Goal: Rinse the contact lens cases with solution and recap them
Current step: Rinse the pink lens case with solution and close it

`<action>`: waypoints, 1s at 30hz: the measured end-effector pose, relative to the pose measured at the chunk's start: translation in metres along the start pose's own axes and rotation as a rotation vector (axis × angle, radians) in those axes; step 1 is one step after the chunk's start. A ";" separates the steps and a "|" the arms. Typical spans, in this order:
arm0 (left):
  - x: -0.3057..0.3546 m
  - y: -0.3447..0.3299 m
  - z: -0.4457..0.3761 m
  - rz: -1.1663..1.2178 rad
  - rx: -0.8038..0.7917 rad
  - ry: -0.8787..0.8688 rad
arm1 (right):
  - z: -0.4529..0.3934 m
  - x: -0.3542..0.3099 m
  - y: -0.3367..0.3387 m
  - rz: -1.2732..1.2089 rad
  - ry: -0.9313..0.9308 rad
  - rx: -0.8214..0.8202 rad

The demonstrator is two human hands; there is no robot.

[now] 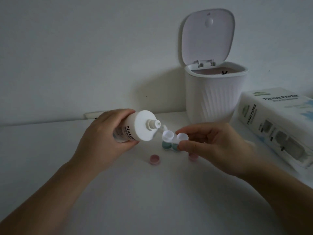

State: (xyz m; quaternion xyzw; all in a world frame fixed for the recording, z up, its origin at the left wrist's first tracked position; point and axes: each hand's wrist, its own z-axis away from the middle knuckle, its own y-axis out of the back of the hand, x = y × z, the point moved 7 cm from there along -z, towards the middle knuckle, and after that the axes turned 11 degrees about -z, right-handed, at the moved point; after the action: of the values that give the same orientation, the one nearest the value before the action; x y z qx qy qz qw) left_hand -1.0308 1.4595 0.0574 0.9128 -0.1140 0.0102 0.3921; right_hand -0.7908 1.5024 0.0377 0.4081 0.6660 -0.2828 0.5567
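White is nearly everything in this dim scene, from the table [152, 192] to the wall behind it. Largest on the table is a ribbed white bin [215, 95] at the back right, its hinged lid [207, 36] standing open. Just beside it on the right lies a pack of tissue paper [277, 122]. The left hand [103, 138] wraps its fingers and thumb around a white solution bottle [135, 128], tipped on its side so the uncapped nozzle [155, 124] points toward the right hand and sits just above the case. The right hand [215, 148] pinches an uncapped white lens case [174, 137] between thumb and fingertips, holding it above the table with both wells open upward. Under the case, a second case with teal caps [168, 145] rests on the table, partly hidden. Two pink caps lie loose: one [155, 159] in front of the bottle, the other [193, 156] half hidden below the right hand's thumb.
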 end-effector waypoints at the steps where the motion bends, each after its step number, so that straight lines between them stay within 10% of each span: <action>1: 0.000 0.000 0.001 -0.003 0.002 -0.013 | 0.000 0.001 -0.001 0.019 0.001 -0.003; 30: 0.019 0.004 -0.002 -0.128 0.091 -0.213 | 0.000 0.005 -0.007 0.071 0.044 -0.096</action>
State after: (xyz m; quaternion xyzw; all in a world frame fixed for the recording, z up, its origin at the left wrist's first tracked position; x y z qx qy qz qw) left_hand -1.0135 1.4544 0.0641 0.9309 -0.0960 -0.1069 0.3360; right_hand -0.7971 1.4998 0.0317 0.4102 0.6760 -0.2214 0.5707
